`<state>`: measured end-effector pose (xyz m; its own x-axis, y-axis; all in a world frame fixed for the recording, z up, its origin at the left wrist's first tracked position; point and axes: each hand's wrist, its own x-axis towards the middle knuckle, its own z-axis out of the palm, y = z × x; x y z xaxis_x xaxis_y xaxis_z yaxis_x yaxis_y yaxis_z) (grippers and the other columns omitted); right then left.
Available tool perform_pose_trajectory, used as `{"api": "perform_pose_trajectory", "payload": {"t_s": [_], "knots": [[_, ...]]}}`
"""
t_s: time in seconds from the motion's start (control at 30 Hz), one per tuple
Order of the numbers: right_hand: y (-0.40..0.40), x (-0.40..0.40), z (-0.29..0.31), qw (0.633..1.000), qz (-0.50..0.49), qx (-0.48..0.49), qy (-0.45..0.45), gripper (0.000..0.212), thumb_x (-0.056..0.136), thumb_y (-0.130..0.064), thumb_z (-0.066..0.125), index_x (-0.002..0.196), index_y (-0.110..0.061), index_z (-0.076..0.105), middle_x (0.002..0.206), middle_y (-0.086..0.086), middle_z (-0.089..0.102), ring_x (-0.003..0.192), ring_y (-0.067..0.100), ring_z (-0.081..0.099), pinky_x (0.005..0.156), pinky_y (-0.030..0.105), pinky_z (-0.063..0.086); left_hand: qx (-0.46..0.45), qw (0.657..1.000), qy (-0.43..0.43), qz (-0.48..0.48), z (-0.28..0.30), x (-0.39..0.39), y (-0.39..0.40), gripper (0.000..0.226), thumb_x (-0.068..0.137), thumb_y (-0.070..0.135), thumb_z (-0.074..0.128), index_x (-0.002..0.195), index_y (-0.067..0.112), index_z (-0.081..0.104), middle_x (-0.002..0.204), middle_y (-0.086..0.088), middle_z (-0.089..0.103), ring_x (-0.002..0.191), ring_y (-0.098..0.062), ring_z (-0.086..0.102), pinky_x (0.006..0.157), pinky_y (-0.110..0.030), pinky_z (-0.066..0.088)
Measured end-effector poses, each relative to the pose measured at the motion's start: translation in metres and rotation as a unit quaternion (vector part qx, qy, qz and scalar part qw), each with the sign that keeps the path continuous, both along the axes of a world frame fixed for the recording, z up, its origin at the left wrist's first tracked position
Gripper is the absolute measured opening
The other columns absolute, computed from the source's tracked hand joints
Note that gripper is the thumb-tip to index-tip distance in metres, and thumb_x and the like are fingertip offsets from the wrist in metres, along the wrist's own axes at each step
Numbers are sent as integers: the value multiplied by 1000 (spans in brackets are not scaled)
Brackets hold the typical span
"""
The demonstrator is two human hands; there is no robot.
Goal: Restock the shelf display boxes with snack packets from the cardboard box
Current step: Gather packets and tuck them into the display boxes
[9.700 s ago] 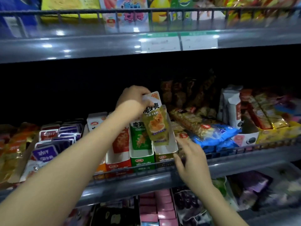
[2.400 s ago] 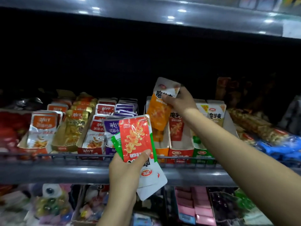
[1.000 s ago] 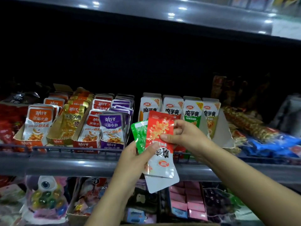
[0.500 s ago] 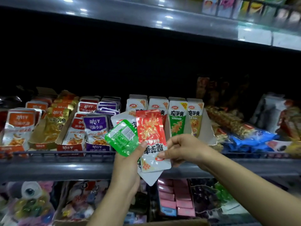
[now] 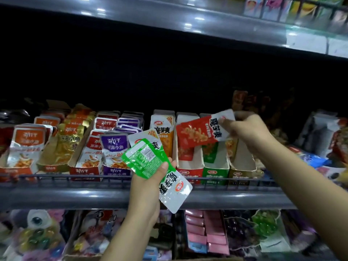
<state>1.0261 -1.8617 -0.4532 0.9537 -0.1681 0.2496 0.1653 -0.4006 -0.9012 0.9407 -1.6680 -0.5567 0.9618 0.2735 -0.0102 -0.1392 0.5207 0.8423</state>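
My right hand pinches the white end of a red snack packet and holds it sideways above the red display box on the middle shelf. My left hand grips a small fan of green snack packets in front of the shelf rail, the top one showing its barcode side. Beside the red box stand an orange box, a green box and a yellow box. The cardboard box is not clearly in view.
A grey wire rail runs along the shelf front. To the left stand several open boxes of fish snack packets. Blue and mixed bags lie at the right. The upper shelf edge hangs overhead; pink packs fill the shelf below.
My right hand pulled the red packet off the stack in my left hand and carried it up and right over the red box. The left hand keeps the green ones.
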Motion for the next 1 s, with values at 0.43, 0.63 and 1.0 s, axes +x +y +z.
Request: {"api": "perform_pose_trajectory", "payload": {"t_s": [0.43,0.63,1.0], "knots": [[58,66,1,887,99,-439,-103,39,90,-29,63,126,-15,57,128,5,60,116,24,56,92,33,44,-47,993,56,-87,11,3,8,33,94,6,37,121,2,55,97,-21,72,93,-32,70,84,-43,53],[59,79,-16,830,89,-528,-153,35,89,-32,62,122,-18,61,119,6,63,110,26,55,83,30,37,-23,993,70,-89,9,5,6,31,94,5,40,121,8,55,101,-20,72,97,-34,69,87,-49,52],[45,67,-25,901,59,-383,-194,35,82,-34,70,115,-23,62,113,3,55,109,20,46,86,28,36,18,995,71,-74,3,6,3,21,94,5,49,107,16,62,105,-19,71,99,-35,67,91,-52,50]]}}
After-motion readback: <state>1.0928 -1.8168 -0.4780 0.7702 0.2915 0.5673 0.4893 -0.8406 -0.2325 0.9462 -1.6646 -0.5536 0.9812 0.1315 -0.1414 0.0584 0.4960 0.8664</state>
